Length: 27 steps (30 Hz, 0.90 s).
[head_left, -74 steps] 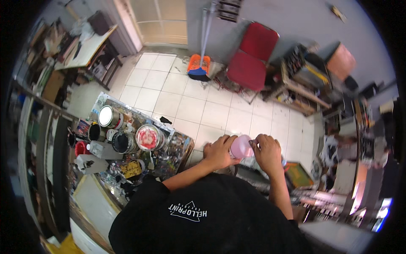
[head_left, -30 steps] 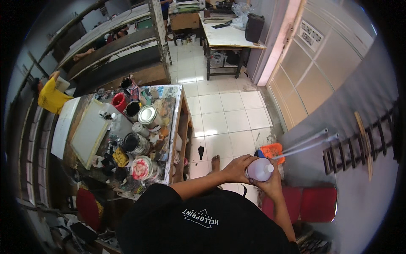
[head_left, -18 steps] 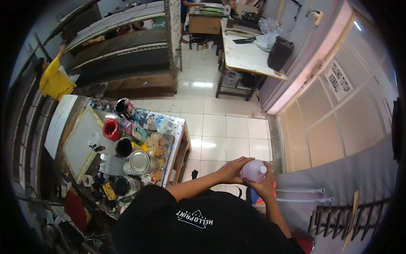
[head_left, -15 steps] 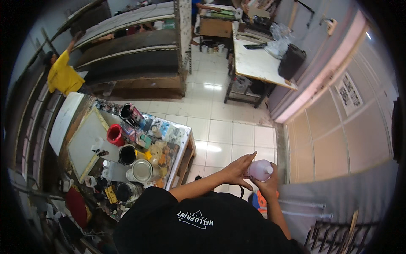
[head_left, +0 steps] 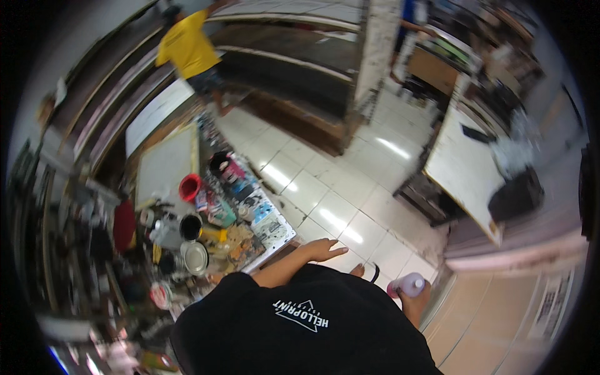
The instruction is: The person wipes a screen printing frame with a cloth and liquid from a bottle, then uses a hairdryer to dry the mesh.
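The fingers of the right hand (head_left: 415, 304) are curled round a translucent pinkish-lilac plastic bottle (head_left: 406, 286) with a pale cap, gripping its side. The bottle is held in the air in front of the person's right side, above the floor. Its long axis is strongly foreshortened: the capped end points up toward the camera and to the right, the deeper pink base lies lower and to the left. It looks roughly upright, though its exact tilt cannot be told.

The left hand (head_left: 324, 250) is well apart from the bottle, its fingers stretched loosely forward and to the right, thumb and fingers parted, near the corner of a paint-stained wooden worktable (head_left: 279, 230). On that table stand a bright red round tub (head_left: 190, 187), a dark-mouthed round can (head_left: 190, 226) and a round metal tin with a silvery lid (head_left: 195, 258). Farther out are glossy white floor tiles (head_left: 315, 164), a white-topped table with dark legs (head_left: 462, 167) and a person in a yellow shirt (head_left: 190, 47).
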Tool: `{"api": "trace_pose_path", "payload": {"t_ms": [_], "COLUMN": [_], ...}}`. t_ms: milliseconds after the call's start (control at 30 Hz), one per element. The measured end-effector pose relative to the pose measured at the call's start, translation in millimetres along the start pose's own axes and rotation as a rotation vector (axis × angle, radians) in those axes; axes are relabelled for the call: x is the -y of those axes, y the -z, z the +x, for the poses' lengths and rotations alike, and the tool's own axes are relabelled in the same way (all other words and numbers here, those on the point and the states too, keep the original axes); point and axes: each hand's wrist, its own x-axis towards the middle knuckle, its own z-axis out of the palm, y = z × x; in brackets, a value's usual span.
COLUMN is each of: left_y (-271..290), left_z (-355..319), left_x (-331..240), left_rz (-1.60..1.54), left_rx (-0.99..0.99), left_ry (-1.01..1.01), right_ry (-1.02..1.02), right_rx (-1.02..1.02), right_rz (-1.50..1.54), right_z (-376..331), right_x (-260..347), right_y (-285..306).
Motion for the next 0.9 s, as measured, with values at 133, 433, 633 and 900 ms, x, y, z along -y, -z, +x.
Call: {"api": "trace_pose_path", "payload": {"t_ms": [133, 433, 633, 900], "left_y": [37, 50, 74, 178], "left_z": [25, 78, 167, 250], "left_x": [-10, 38, 89, 205], "left_rz": [0.008, -0.397, -1.075, -0.439], "left_rx": [-0.149, -0.505, -0.593, -0.169], "left_ry": [0.069, 0.386, 0.531, 0.627], "right_ry": [0.142, 0.419, 0.383, 0.354], "right_rx": [0.187, 0.404, 0.187, 0.031], "right_rz": [-0.052, -0.136, 0.037, 0.106], "right_z": [99, 348, 474, 576], "right_x": [4, 52, 135, 236], "right_y": [-9, -121, -201, -260]}}
